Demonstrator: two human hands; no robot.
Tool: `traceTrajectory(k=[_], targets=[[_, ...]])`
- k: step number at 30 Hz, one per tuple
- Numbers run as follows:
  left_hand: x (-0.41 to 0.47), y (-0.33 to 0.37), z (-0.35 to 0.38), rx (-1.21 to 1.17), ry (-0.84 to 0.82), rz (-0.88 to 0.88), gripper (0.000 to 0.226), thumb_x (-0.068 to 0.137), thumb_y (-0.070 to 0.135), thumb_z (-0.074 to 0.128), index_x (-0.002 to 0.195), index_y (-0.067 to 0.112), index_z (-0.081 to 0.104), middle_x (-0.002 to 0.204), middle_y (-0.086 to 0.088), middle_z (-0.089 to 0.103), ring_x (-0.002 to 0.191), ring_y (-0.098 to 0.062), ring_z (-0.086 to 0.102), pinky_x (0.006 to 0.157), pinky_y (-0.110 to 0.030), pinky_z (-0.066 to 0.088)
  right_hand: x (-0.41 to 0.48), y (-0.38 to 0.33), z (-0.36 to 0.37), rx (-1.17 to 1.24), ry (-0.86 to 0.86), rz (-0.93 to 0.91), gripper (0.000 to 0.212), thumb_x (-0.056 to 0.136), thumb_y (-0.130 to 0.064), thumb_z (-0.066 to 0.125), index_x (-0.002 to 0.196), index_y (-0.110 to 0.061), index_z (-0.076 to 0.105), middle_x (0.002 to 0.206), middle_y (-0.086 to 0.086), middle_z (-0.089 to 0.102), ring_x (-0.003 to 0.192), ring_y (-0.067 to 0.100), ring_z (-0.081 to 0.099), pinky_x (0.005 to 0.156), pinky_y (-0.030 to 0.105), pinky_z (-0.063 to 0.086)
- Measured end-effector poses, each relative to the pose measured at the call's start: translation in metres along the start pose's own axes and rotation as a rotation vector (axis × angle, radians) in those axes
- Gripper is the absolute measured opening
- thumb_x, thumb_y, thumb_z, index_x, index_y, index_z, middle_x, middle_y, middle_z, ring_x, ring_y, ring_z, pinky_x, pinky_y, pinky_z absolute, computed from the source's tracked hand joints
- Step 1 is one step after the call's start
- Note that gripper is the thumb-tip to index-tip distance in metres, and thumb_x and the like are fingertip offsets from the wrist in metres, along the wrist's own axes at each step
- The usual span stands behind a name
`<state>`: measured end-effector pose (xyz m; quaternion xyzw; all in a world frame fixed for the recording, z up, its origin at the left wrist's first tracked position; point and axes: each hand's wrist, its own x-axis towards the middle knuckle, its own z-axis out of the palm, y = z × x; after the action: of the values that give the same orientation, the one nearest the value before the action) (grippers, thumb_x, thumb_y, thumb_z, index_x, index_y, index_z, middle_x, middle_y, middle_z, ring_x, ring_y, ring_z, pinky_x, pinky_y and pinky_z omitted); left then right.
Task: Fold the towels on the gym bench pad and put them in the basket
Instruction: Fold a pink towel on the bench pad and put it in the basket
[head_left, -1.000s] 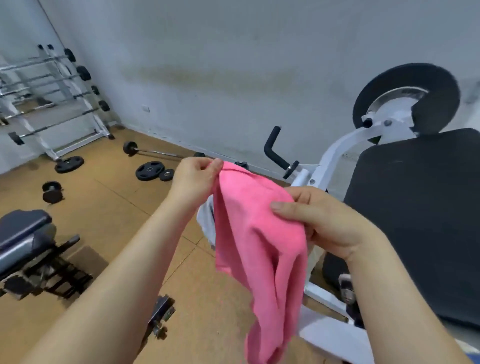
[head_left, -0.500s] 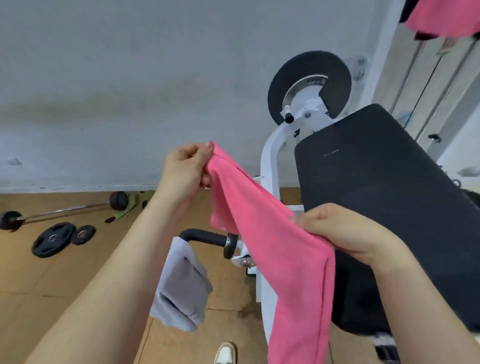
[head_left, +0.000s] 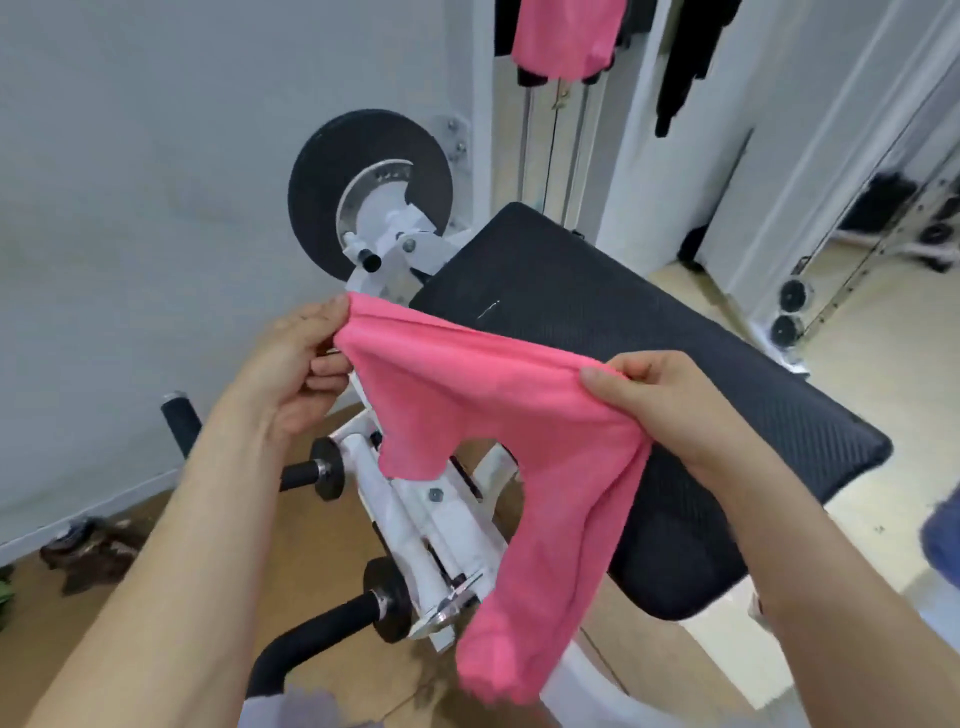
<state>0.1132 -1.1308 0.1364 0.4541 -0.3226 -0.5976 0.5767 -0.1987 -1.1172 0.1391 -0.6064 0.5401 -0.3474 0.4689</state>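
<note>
A pink towel (head_left: 483, 395) hangs in the air between both hands, in front of the black gym bench pad (head_left: 649, 332). My left hand (head_left: 296, 364) pinches its upper left corner. My right hand (head_left: 670, 410) grips the top edge further right, and the rest of the cloth droops down from there in a long bunched tail. The towel sags in the middle and does not touch the pad. No basket is in view.
The white machine frame (head_left: 415, 499) with black handles and a black weight plate (head_left: 363, 187) stands left of the pad. A grey cloth (head_left: 306, 709) shows at the bottom edge. Another pink cloth (head_left: 566, 36) hangs on the cable machine behind. Blue fabric (head_left: 943, 540) sits at the right edge.
The view has swung right, from the floor weights to the bench pad. Both hands kept their grip and pulled apart, stretching the towel's top edge out wider over the pad.
</note>
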Motion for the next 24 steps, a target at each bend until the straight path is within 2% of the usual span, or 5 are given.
traceTrajectory(k=[6, 10, 14, 20, 24], targets=[[0.06, -0.011, 0.034, 0.19, 0.064, 0.058, 0.028, 0.097, 0.021, 0.056, 0.07, 0.018, 0.061, 0.057, 0.005, 0.032, 0.037, -0.002, 0.029, 0.032, -0.013, 0.02, 0.024, 0.022, -0.019, -0.404, 0.165, -0.047, 0.035, 0.092, -0.036, 0.058, 0.07, -0.008, 0.061, 0.06, 0.0, 0.054, 0.057, 0.011, 0.05, 0.06, 0.034, 0.043], [0.091, -0.024, 0.056, 0.35, 0.271, 0.276, 0.026, 0.096, 0.026, 0.059, 0.074, 0.012, 0.062, 0.052, 0.002, 0.034, 0.041, -0.011, 0.032, 0.04, -0.02, 0.026, 0.038, 0.039, -0.029, -0.197, 0.05, 0.06, 0.031, 0.091, -0.032, 0.063, 0.075, -0.005, 0.066, 0.063, -0.002, 0.055, 0.055, 0.004, 0.048, 0.055, 0.018, 0.038], [0.127, -0.024, 0.057, 0.453, 0.462, 0.374, 0.035, 0.09, 0.032, 0.063, 0.058, 0.019, 0.06, 0.039, 0.009, 0.039, 0.043, -0.015, 0.038, 0.053, -0.026, 0.036, 0.06, 0.056, -0.029, -0.169, -0.064, 0.131, 0.02, 0.083, -0.031, 0.073, 0.077, -0.013, 0.067, 0.057, -0.003, 0.054, 0.053, 0.008, 0.045, 0.057, 0.025, 0.037], [0.227, -0.022, 0.059, 0.69, 0.489, 0.345, 0.032, 0.085, 0.041, 0.061, 0.06, 0.023, 0.065, 0.051, 0.005, 0.056, 0.059, -0.019, 0.054, 0.067, -0.036, 0.051, 0.115, 0.058, -0.025, -0.641, 0.372, 0.071, 0.031, 0.085, -0.051, 0.061, 0.07, -0.024, 0.059, 0.063, -0.008, 0.06, 0.066, 0.012, 0.057, 0.055, 0.03, 0.042], [0.299, -0.043, 0.076, 0.778, 0.447, 0.251, 0.036, 0.085, 0.042, 0.059, 0.064, 0.014, 0.066, 0.058, -0.001, 0.061, 0.063, -0.022, 0.056, 0.063, -0.029, 0.044, 0.156, 0.065, -0.025, -0.793, 0.386, 0.121, 0.027, 0.092, -0.048, 0.05, 0.079, -0.025, 0.056, 0.067, -0.006, 0.06, 0.07, 0.019, 0.058, 0.062, 0.034, 0.049]])
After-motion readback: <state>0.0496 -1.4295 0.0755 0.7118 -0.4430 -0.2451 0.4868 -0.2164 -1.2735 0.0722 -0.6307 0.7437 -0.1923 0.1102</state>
